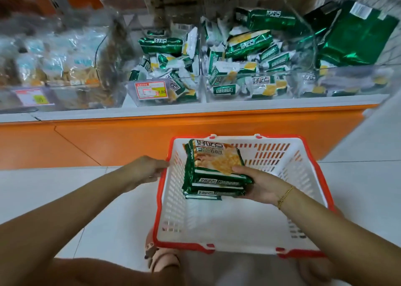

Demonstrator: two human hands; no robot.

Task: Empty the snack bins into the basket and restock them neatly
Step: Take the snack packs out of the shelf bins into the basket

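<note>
While holding the right hand (260, 187) low inside the basket (271, 146), grips with it a stack of green snack packs (214, 166), with thumb curled over the near corner of the top pack and fingers tucked under the bottom one, pinching the whole stack between them. Holds the stack tilted, far edge higher, within the white walls near the far left corner; whether resting on the basket's bottom or held clear of it, cannot tell. Wears a thin gold bracelet (285, 196) at that wrist. Touches the red rim on the basket's left side with the fingertips of the left hand (147, 168), level with the stack and just across the wall from it; cannot tell whether curled round the rim or merely laid against it. Under both hands, pale floor tiles (368, 177) bearing the basket, and a foot in a tan sandal (162, 261) below the left forearm, close to the basket's near left corner. Well beyond both hands, above an orange shelf front (173, 131), a row of clear snack bins (282, 96). Straight past the right hand, two bins heaped loosely with small green-and-white packets (243, 44) at all angles; further to that hand's outer side, a large green foil bag (355, 38) leaning in the end bin. Past the left hand, a red-edged price tag (149, 90) on a bin's front, then blurred bins of pale blue packets (65, 62), too smeared to read.
</note>
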